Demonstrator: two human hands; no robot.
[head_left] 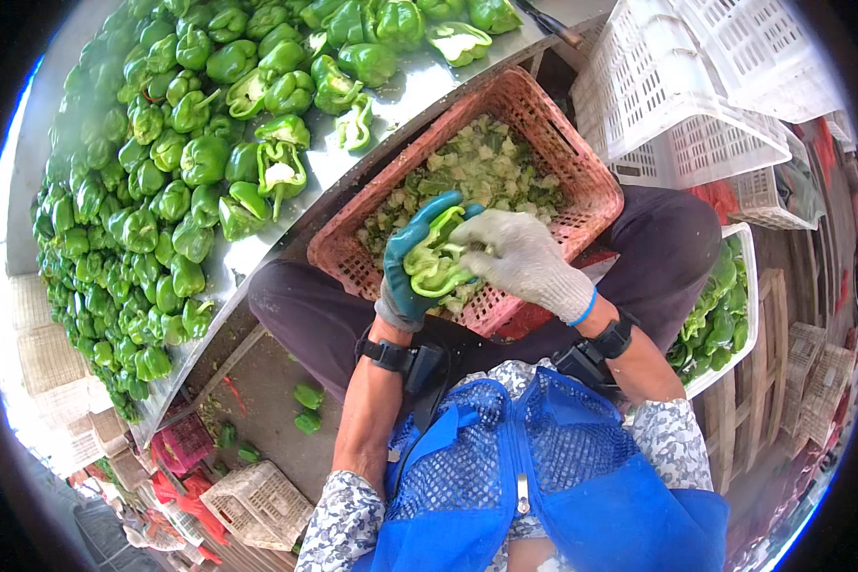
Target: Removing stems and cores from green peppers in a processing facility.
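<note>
My left hand (400, 272), in a grey glove with a teal coated palm, cups a cut green bell pepper (431, 265), its pale hollow inside facing up. Over its right edge my right hand (524, 255), in a whitish knit glove, has its fingers curled and closed at the pepper's inner side; the fingertips are partly hidden. Both hands hover above the near side of a worn pink-red plastic crate (591, 191) between my knees. Pale green pepper cores and scraps (486, 162) lie in that crate.
A metal table (231, 262) at the left carries a big heap of green peppers (138, 229), several cut open near its edge. A dark-handled tool (555, 27) lies at its far corner. White crates (658, 105) stand far right. Another crate (751, 296) of green peppers is beside my right thigh.
</note>
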